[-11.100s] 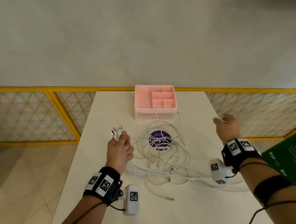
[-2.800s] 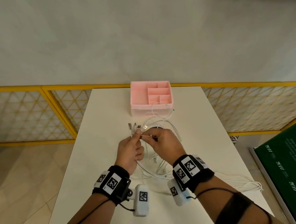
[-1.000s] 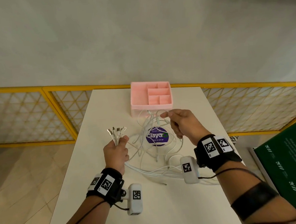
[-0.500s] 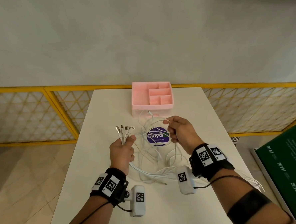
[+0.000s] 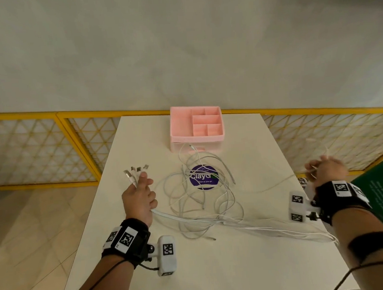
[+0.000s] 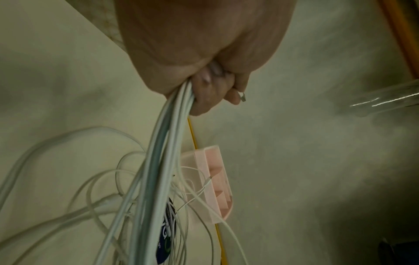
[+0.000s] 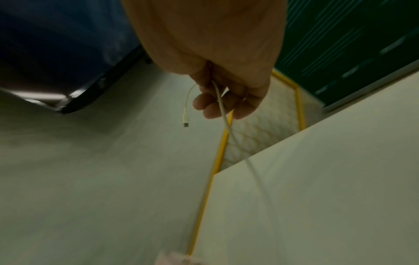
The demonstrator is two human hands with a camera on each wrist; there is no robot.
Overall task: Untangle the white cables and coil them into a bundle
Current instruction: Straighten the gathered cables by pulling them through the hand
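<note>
Cable tangle [image 5: 202, 198] mid-table — pink organizer [image 5: 196, 127] behind

White table [image 5: 238, 265] — tangled white cables [image 5: 203, 202], pink organizer [image 5: 196, 131], purple round sticker [image 5: 202, 177].

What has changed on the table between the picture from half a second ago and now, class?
The right hand, pinching one cable near its plug, has swung out past the table's right edge, drawing that cable from the tangle. The left hand still grips the gathered plug ends. The pink organiser and round sticker have not moved.
</note>
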